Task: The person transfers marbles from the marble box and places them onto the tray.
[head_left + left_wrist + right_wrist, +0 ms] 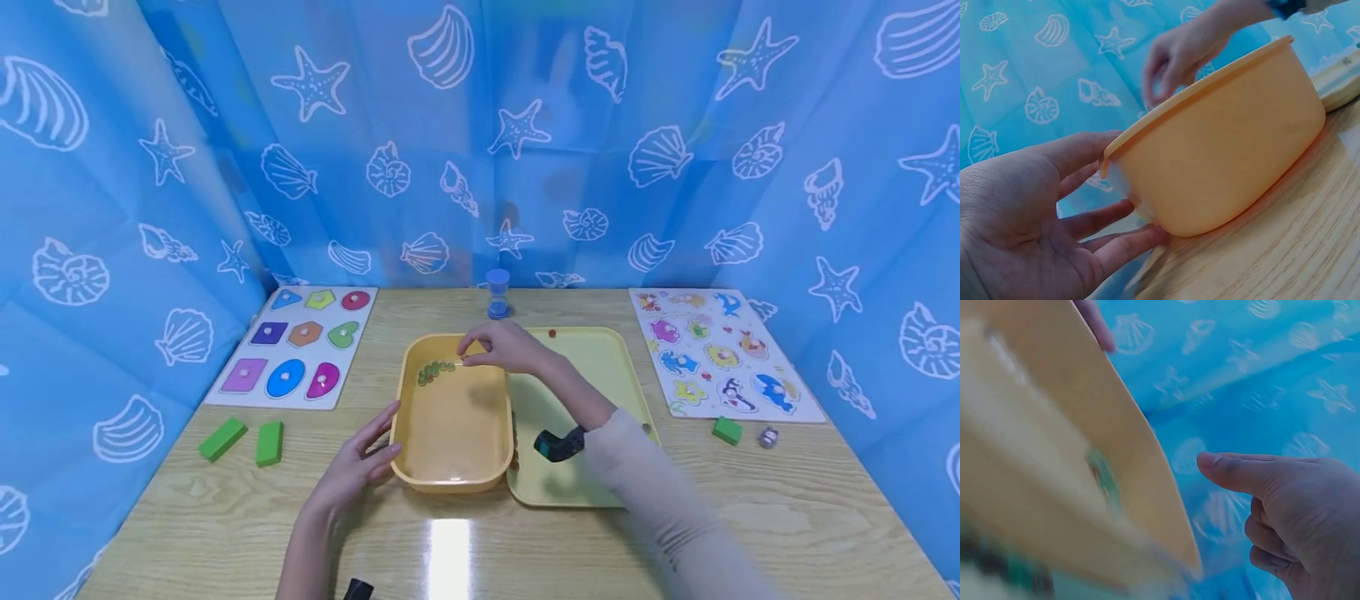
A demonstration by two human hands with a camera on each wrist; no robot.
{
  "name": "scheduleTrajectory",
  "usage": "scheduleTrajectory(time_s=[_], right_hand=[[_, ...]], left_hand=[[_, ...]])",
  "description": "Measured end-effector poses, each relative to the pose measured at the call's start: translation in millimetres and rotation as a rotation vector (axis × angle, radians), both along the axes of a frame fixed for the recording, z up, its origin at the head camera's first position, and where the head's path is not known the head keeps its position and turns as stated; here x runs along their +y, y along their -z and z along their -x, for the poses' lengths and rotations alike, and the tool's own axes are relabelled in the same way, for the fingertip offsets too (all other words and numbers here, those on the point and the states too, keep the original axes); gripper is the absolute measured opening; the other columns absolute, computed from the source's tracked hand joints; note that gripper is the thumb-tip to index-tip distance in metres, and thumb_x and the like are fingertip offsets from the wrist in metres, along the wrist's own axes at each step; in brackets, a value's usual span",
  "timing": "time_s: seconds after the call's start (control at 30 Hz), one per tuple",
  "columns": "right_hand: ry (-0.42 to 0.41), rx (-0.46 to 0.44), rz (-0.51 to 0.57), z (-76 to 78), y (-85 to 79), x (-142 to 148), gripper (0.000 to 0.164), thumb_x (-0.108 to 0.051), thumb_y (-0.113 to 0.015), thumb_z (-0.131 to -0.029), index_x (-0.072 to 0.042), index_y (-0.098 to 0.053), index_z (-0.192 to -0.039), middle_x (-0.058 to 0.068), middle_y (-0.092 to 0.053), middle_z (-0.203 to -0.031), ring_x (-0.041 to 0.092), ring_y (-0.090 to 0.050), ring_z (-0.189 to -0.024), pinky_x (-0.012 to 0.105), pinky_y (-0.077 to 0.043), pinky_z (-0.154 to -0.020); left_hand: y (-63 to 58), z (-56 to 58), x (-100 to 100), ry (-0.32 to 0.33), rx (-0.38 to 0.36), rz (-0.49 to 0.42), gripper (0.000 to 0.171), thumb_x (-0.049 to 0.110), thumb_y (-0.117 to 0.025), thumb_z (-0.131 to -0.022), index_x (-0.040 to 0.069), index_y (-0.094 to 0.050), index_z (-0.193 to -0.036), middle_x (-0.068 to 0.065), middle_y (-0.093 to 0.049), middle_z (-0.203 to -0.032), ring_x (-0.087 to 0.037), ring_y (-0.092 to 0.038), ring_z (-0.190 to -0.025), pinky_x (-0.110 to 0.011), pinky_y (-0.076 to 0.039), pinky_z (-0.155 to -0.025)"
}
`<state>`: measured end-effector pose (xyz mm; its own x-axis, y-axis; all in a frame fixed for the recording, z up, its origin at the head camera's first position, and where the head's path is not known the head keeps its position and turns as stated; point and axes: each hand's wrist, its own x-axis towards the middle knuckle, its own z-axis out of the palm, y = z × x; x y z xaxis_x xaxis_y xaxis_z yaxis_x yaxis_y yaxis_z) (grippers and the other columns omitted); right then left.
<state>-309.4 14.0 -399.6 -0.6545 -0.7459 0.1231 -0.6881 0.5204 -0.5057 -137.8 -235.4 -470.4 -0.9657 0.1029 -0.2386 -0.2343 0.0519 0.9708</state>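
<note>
A deep orange plastic basin [453, 433] stands on the table. Small green, bead-like pieces [431, 372] lie in a curved line at its far left inside, with a little red among them. My left hand [362, 457] rests against the basin's left side; in the left wrist view its nearly straight fingers touch the rim and outer wall. Over the far right part of the basin is my right hand [504, 346], palm down. Its thumb and fingertips pinch what looks like a tiny reddish piece [462, 357], mostly hidden by the fingers.
A pale yellow tray [600, 367] lies right of the basin, with a red piece [552, 333] near its far edge. Farther out are a shape puzzle [300, 346], a sea-animal puzzle [720, 354], green blocks [270, 443] and a blue hourglass [498, 293].
</note>
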Motion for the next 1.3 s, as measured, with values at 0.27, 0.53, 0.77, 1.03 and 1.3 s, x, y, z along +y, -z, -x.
scheduleTrajectory(time_s=[0.27, 0.53, 0.77, 1.03, 1.3], right_hand=[[0.181, -0.001, 0.038, -4.0, 30.3, 91.8, 0.018, -0.026, -0.067, -0.08, -0.016, -0.07, -0.093, -0.006, -0.034, -0.049, 0.008, -0.029, -0.046, 0.022, -0.024, -0.044], [0.235, 0.0, -0.027, -6.7, 67.7, 135.8, 0.015, -0.023, -0.068, -0.078, -0.017, -0.069, -0.092, -0.007, -0.036, -0.051, 0.007, -0.029, -0.048, 0.022, -0.026, -0.045], [0.24, 0.008, 0.011, -3.3, 63.5, 129.1, 0.022, -0.025, -0.07, -0.077, -0.017, -0.069, -0.097, -0.007, -0.036, -0.05, 0.006, -0.028, -0.045, 0.022, -0.027, -0.043], [0.13, 0.027, 0.114, 1.0, 18.7, 47.0, 0.023, -0.029, -0.066, -0.08, -0.016, -0.068, -0.099, -0.005, -0.033, -0.049, 0.009, -0.028, -0.044, 0.023, -0.026, -0.043], [-0.041, 0.019, 0.028, 11.2, 16.4, -45.0, 0.017, -0.023, -0.064, -0.083, -0.016, -0.069, -0.096, -0.002, -0.039, -0.049, 0.01, -0.032, -0.045, 0.021, -0.027, -0.044]], left_hand=[[3.2, 0.1, 1.2, -0.021, 0.022, 0.018, 0.053, 0.019, -0.059, -0.086, 0.039, -0.041, -0.132, -0.005, -0.027, -0.144, -0.03, -0.029, -0.13, -0.039, -0.044, -0.093], [-1.8, -0.1, 4.1, -0.016, 0.067, 0.075, 0.053, 0.017, -0.059, -0.086, 0.033, -0.041, -0.133, 0.001, -0.03, -0.144, -0.027, -0.027, -0.132, -0.042, -0.034, -0.101], [-17.3, -4.6, 8.7, -0.009, 0.05, 0.071, 0.055, 0.012, -0.057, -0.087, 0.024, -0.037, -0.137, -0.004, -0.028, -0.145, -0.028, -0.023, -0.133, -0.043, -0.034, -0.101], [-2.4, -1.2, 3.6, -0.035, 0.056, 0.076, 0.053, 0.016, -0.06, -0.085, 0.033, -0.042, -0.133, -0.003, -0.032, -0.143, -0.027, -0.027, -0.132, -0.04, -0.039, -0.097], [6.2, 4.1, 2.8, -0.033, 0.103, 0.061, 0.054, 0.015, -0.06, -0.085, 0.031, -0.043, -0.133, -0.002, -0.034, -0.142, -0.024, -0.028, -0.13, -0.039, -0.039, -0.097]])
